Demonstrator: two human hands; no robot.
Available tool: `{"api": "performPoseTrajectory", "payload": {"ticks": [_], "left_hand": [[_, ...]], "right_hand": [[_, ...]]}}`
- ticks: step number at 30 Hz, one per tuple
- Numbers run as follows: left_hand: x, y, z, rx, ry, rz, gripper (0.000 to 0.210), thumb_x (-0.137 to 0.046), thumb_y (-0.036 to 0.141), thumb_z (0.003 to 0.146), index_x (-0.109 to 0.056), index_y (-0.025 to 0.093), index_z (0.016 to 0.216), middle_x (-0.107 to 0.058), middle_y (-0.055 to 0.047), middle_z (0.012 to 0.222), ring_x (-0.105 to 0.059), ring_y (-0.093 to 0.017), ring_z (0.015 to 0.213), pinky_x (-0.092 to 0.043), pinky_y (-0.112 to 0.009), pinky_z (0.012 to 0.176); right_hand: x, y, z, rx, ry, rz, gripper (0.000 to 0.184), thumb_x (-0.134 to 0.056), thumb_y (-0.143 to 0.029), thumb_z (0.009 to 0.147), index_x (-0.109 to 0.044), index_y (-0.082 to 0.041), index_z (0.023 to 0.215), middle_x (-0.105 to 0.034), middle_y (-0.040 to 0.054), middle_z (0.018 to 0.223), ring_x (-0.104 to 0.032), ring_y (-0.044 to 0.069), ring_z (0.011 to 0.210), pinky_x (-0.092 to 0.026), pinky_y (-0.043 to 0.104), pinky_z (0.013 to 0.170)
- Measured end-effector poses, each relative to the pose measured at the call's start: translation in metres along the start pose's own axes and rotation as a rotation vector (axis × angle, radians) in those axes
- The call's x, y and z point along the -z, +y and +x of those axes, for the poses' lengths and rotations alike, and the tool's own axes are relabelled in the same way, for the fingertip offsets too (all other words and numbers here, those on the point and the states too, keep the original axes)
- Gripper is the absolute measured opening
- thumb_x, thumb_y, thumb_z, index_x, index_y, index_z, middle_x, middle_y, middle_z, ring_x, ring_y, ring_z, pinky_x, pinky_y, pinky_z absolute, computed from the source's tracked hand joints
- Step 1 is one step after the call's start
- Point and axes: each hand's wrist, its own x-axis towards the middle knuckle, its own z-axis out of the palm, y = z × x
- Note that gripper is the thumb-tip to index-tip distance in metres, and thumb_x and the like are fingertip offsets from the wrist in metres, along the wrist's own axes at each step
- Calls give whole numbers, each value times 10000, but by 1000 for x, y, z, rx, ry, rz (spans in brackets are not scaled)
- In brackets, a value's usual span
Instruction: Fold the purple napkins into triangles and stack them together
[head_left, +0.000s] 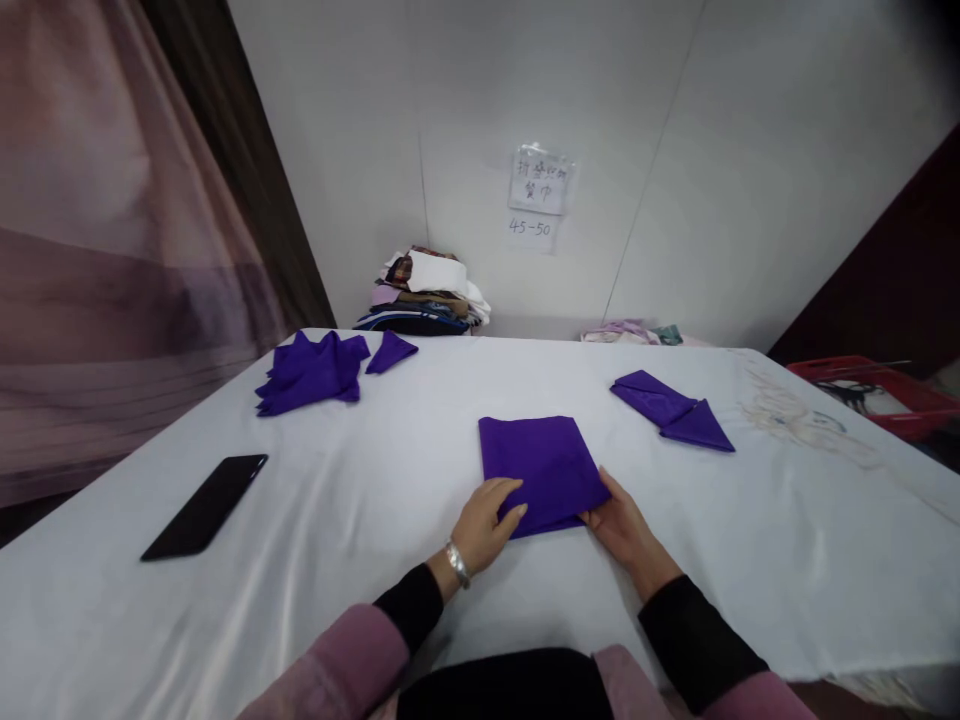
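Observation:
A purple cloth napkin (544, 460), folded to a rough square, lies on the white-covered table in front of me. My left hand (485, 522), with a silver bracelet at its wrist, is at the napkin's near left corner. Its thumb and curved fingers are apart over the cloth, not pinching it. At the near right corner my right hand (621, 522) holds the layers, thumb on top and fingers partly hidden beneath. The near edge shows more than one layer, slightly offset.
Folded purple napkins (671, 408) lie to the right. A loose purple pile (315, 372) and a small folded purple piece (391, 352) lie back left. A black phone-like slab (204, 507) is at left. Behind the table are stacked clothes (429, 292); a red basket (877, 385) stands far right.

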Motion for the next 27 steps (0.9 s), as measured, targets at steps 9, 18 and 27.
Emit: {"api": "performPoseTrajectory", "payload": {"ticks": [9, 18, 27], "left_hand": [[-3, -17, -26, -109, -63, 289, 358, -518, 248, 801, -558, 206, 1154, -546, -94, 1255, -459, -255, 1194, -399, -471, 999], [-4, -21, -25, -119, -97, 384, 341, -521, 228, 787, -584, 171, 1117, -550, -111, 1241, -443, -268, 1205, -402, -465, 997], [-4, -25, -27, -70, -90, 399, 335, -511, 291, 810, -602, 202, 1120, -567, -92, 1226, -465, -269, 1179, -414, -465, 975]], "right_hand": [[20, -11, 4, 46, 231, -207, 493, -673, -118, 656, -543, -171, 1129, -630, -22, 642, -587, 125, 472, -524, 258, 412], [42, -4, 0, 280, 327, -968, 441, -530, -243, 725, -565, -207, 1164, -640, -8, 752, -557, 127, 521, -473, 272, 522], [40, -7, -8, 364, 320, -1515, 418, -427, -264, 813, -542, -176, 1205, -638, 76, 1046, -593, 222, 912, -454, 340, 807]]}}
